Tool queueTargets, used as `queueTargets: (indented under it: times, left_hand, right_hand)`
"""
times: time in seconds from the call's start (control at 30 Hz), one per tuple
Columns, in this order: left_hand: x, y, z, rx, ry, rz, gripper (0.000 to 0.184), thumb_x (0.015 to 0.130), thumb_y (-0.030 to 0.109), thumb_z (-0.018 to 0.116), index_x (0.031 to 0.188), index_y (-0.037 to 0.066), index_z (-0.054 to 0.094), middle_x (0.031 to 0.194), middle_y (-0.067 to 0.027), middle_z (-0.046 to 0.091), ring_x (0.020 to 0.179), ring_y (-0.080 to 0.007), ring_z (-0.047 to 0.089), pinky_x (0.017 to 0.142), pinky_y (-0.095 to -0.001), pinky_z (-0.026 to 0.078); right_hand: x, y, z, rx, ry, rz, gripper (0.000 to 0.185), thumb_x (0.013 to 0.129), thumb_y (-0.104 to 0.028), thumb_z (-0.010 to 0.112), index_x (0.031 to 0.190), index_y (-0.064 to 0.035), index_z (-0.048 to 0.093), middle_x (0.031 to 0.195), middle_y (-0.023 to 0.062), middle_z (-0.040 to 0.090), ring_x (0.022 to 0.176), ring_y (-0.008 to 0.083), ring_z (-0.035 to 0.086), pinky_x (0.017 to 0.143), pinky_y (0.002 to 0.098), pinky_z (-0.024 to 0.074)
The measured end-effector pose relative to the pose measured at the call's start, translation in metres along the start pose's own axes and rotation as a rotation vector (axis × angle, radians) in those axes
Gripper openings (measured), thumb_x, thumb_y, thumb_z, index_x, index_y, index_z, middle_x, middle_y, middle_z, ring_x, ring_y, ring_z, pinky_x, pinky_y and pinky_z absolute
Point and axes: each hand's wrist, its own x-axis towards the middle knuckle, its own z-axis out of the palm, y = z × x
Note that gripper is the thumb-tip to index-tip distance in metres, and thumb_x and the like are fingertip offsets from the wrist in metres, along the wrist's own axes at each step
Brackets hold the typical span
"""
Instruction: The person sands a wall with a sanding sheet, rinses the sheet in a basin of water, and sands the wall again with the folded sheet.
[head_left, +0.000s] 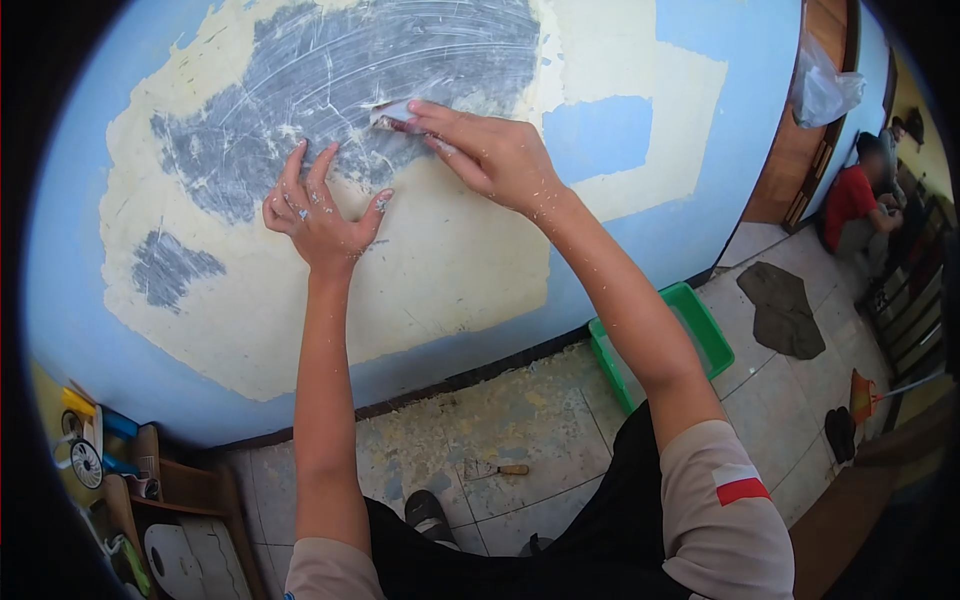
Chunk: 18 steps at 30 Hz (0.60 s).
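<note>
My right hand (pixel 490 155) grips a small scraper (pixel 397 118), partly hidden by my fingers, and holds it against the wall. Under its edge is a grey patch (pixel 400 60) of bare wall streaked with white scratches. My left hand (pixel 325 215) rests on the wall lower and to the left, fingers spread and holding nothing. White flakes cling to both hands. Around the grey patch the wall shows a cream layer (pixel 450 260), with blue paint (pixel 590 140) beyond it.
Flakes litter the floor along the wall, where a wooden-handled tool (pixel 512 469) lies. A green basin (pixel 708 338) stands by my right arm, near a dark cloth (pixel 782 310). Wooden shelves (pixel 190 490) are at lower left. People sit at far right, one in a red shirt (pixel 848 205).
</note>
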Motion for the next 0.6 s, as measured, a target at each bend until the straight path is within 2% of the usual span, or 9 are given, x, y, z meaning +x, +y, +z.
queueTargets:
  times: [0.03,0.1,0.33,0.47,0.5,0.6]
  left_hand:
    - [0.000,0.000,0.000,-0.007,-0.002,-0.001,0.085,0.087,0.081,0.064,0.144,0.019,0.060,0.154,-0.0050,0.047,0.140,-0.0272,0.036,0.116,-0.0553,0.015]
    - [0.000,0.000,-0.001,-0.025,0.000,0.007,0.083,0.087,0.079,0.066,0.144,0.019,0.060,0.154,-0.0049,0.047,0.140,-0.0272,0.035,0.116,-0.0551,0.015]
    - [0.001,0.002,-0.003,-0.013,-0.007,-0.020,0.080,0.086,0.075,0.071,0.142,0.018,0.062,0.153,-0.0039,0.048,0.140,-0.0255,0.035,0.116,-0.0520,0.014]
    - [0.000,0.001,-0.001,-0.011,0.005,-0.004,0.079,0.086,0.075,0.072,0.140,0.019,0.064,0.153,-0.0035,0.049,0.138,-0.0249,0.036,0.115,-0.0508,0.016]
    - [0.000,0.001,-0.001,-0.015,0.013,0.001,0.078,0.086,0.076,0.072,0.139,0.019,0.065,0.153,-0.0033,0.049,0.138,-0.0248,0.036,0.114,-0.0507,0.016]
    - [0.001,0.002,-0.001,-0.023,0.017,-0.011,0.075,0.086,0.075,0.072,0.137,0.020,0.067,0.152,-0.0029,0.050,0.137,-0.0242,0.036,0.114,-0.0500,0.016]
  right_hand:
    - [-0.004,-0.002,-0.002,-0.005,-0.003,0.004,0.036,0.094,-0.018,0.072,0.128,-0.0262,0.076,0.139,-0.0115,0.071,0.085,0.0148,0.078,0.063,0.0265,0.0595]
    - [-0.011,-0.003,-0.006,-0.047,-0.174,-0.019,0.035,0.094,-0.018,0.071,0.127,-0.0270,0.076,0.141,-0.0134,0.070,0.083,0.0145,0.077,0.064,0.0270,0.0596]
    - [-0.026,0.012,-0.031,-0.181,-0.231,-0.033,0.031,0.093,-0.016,0.072,0.121,-0.0263,0.077,0.138,-0.0142,0.071,0.080,0.0132,0.076,0.061,0.0261,0.0588]
    - [-0.036,0.041,-0.063,-0.280,-0.127,0.027,0.032,0.091,-0.013,0.075,0.120,-0.0261,0.080,0.132,-0.0121,0.075,0.080,0.0112,0.077,0.061,0.0235,0.0586]
    - [-0.036,0.045,-0.066,-0.297,-0.081,0.080,0.032,0.091,-0.012,0.076,0.120,-0.0257,0.081,0.130,-0.0106,0.076,0.081,0.0108,0.077,0.061,0.0231,0.0587]
    - [-0.041,0.050,-0.053,-0.260,0.019,0.058,0.033,0.092,-0.013,0.076,0.122,-0.0252,0.081,0.129,-0.0077,0.076,0.082,0.0113,0.078,0.062,0.0239,0.0593]
